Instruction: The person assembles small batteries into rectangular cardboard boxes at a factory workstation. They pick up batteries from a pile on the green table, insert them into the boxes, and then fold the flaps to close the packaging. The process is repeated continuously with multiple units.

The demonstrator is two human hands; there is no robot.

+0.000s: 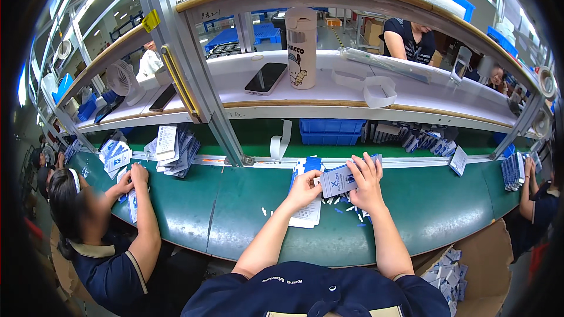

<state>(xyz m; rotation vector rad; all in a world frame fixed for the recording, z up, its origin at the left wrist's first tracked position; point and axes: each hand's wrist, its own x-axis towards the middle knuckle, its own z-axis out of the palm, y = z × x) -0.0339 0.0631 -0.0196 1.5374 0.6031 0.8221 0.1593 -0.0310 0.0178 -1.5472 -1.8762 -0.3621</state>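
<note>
A navy short-sleeved shirt [282, 296] with cream trim [385, 312] clothes the worker. Small white lettering [284, 279] marks the fabric; the hands [368, 189] are bare

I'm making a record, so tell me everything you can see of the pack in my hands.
The pack looks like printed card, rectangular, its pale bluish face bearing dark blue print and a logo. It is held tilted over the green bench, left hand pinching its left end, right hand grasping its right end. Whether it is sealed, I can't tell.
</note>
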